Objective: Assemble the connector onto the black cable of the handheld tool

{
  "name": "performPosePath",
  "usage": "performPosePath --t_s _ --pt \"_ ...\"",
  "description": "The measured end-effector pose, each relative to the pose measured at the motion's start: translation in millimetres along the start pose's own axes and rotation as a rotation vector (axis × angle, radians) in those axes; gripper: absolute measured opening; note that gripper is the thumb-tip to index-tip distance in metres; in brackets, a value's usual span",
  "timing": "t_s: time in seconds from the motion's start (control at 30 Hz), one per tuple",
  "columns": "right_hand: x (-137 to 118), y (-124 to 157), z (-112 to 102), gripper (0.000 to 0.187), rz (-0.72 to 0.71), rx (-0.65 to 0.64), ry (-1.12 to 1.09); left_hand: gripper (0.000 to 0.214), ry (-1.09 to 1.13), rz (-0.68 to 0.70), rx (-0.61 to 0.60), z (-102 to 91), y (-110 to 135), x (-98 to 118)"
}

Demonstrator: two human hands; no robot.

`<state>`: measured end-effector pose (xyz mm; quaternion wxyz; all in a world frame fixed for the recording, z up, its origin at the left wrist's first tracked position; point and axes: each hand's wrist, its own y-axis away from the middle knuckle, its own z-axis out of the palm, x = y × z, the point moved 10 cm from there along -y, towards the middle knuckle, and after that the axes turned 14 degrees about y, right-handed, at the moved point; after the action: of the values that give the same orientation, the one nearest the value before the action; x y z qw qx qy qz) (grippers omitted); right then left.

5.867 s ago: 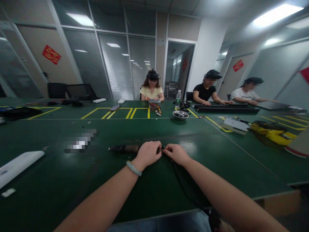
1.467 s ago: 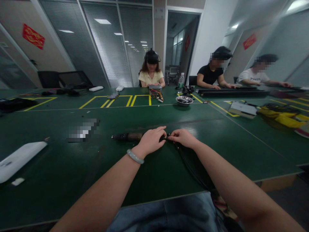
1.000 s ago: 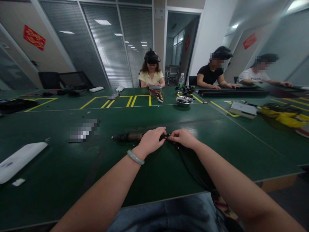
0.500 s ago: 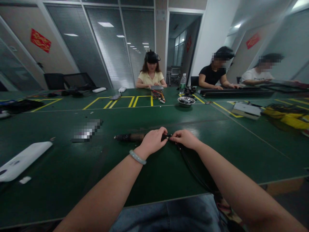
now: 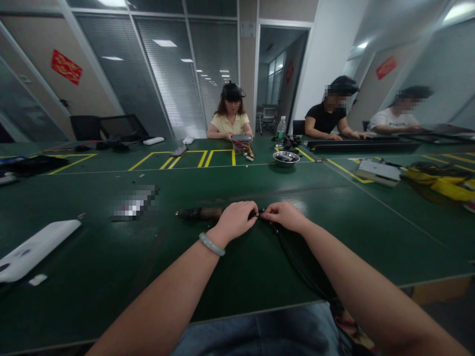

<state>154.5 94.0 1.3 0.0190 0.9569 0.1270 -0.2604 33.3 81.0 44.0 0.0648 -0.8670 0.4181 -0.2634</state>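
Observation:
A dark electric screwdriver (image 5: 202,213) lies across the green table with its bit end to the left. My left hand (image 5: 237,217), with a bangle on the wrist, is closed around the rear end of it. My right hand (image 5: 284,215) pinches a small dark cable connector close to that rear end, and a small brass-coloured spot shows between the two hands. From there a black cable (image 5: 287,254) curves down toward the table's near edge. Whether the connector is seated in the screwdriver is hidden by my fingers.
A white power bank-like case (image 5: 40,249) and a pixelated flat object (image 5: 135,202) lie to the left. Farther back are a metal bowl (image 5: 285,158), a bottle (image 5: 281,129) and a light box (image 5: 378,172). Several people sit across the table.
Both hands stay close together at the screwdriver's rear end, with slight finger shifts. The view has tilted a little. Across the table, one person's hands have moved onto the box with wires.

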Motion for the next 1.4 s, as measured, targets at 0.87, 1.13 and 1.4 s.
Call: performPosePath --t_s 0.87,1.13,1.4 --pt "-0.2 0.2 -0.2 0.033 0.004 -0.010 0.000 0.017 0.003 0.013 0.024 -1.0 -0.2 0.3" --pt "1.5 0.4 0.2 0.034 0.002 -0.005 -0.002 0.016 0.001 0.013 -0.005 -0.2 0.3 2.8" --pt "0.5 0.8 -0.1 0.033 0.005 0.013 0.001 0.014 0.002 0.018 0.017 -2.4 1.0 3.1"
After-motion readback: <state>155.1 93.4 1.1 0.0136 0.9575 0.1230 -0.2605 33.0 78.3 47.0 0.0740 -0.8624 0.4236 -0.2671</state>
